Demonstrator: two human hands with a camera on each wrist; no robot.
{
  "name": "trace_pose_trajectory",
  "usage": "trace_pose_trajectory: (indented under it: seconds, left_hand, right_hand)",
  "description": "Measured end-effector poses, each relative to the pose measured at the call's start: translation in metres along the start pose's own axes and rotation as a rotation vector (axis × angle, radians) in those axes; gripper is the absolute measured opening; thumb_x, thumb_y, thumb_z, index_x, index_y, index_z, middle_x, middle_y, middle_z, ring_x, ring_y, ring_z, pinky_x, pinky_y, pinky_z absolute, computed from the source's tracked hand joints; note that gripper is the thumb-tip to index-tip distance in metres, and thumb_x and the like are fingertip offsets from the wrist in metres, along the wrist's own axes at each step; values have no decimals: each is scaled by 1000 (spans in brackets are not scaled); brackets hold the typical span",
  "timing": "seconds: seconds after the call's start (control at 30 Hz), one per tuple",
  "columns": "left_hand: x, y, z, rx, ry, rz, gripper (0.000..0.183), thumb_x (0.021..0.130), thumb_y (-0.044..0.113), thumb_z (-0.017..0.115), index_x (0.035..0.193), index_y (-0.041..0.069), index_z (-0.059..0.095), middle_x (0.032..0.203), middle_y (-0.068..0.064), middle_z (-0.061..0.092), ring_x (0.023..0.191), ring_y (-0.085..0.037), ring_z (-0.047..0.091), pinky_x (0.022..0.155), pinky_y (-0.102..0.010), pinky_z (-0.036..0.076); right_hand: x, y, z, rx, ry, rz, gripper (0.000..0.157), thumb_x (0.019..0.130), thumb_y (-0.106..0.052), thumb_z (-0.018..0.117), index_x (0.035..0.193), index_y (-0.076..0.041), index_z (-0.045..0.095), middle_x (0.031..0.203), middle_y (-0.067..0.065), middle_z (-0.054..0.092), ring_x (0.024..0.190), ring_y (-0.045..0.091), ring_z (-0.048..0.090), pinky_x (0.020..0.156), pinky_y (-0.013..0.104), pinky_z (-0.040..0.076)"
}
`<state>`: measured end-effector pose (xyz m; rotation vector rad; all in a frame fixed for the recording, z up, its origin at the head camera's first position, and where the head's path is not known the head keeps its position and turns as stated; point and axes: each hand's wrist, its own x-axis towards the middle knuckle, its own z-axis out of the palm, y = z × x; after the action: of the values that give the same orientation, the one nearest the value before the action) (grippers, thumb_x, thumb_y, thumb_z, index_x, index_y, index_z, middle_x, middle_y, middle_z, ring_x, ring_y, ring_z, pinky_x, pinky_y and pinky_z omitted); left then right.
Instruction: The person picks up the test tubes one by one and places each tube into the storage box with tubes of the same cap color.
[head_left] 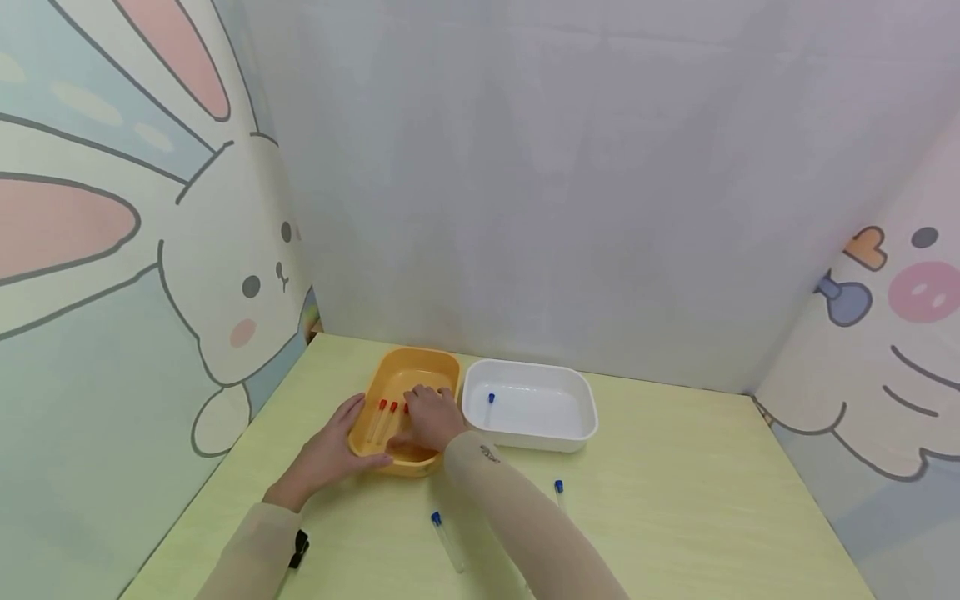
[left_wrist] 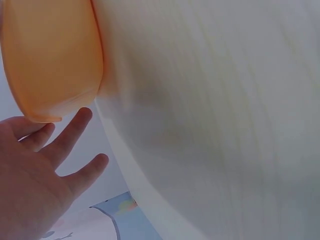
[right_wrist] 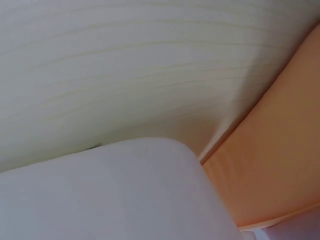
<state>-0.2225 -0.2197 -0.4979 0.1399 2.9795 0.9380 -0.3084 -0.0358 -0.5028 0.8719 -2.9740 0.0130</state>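
My left hand (head_left: 335,446) rests against the left side and front corner of an orange tray (head_left: 408,360), its thumb along the front rim. Spread, nearly straight fingers show at the tray's edge in the left wrist view. My right hand (head_left: 435,418) reaches down inside the tray, fingers bent, beside a red cap (head_left: 407,408). Whether it holds that capped tube I cannot tell. Left of it, two red-capped test tubes (head_left: 375,427) lie side by side in the tray. The right wrist view shows the tray's outer wall (right_wrist: 270,150) but no fingers.
Close to the orange tray's right stands a white tray (head_left: 540,442) with a blue-capped tube (head_left: 491,398) inside. Two blue-capped test tubes (head_left: 447,542) lie on the table (head_left: 675,500) in front, one partly behind the right sleeve. A curtain (head_left: 525,208) hangs behind; printed panels flank the table.
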Motion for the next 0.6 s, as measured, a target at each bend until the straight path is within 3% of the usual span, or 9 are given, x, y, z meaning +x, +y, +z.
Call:
trace_pose_trajectory:
  seconds: [0.27, 0.6]
  left_hand:
    - [0, 2, -1, 20, -7, -7, 121, 65, 73, 71, 154, 10, 18, 160, -11, 18, 138, -44, 37, 99, -64, 44]
    - [0, 5, -3, 25, -32, -33, 124, 65, 73, 71, 155, 11, 12, 161, -13, 15, 139, -45, 33, 101, -66, 40]
  right_hand:
    - [-3, 5, -8, 148, 37, 25, 88, 68, -76, 64, 137, -23, 50, 137, -4, 55, 130, 15, 50, 116, 47, 33]
    - [-16, 22, -28, 246, 47, 72, 85, 71, -69, 69, 138, -21, 48, 139, -2, 53, 131, 18, 48, 116, 45, 34]
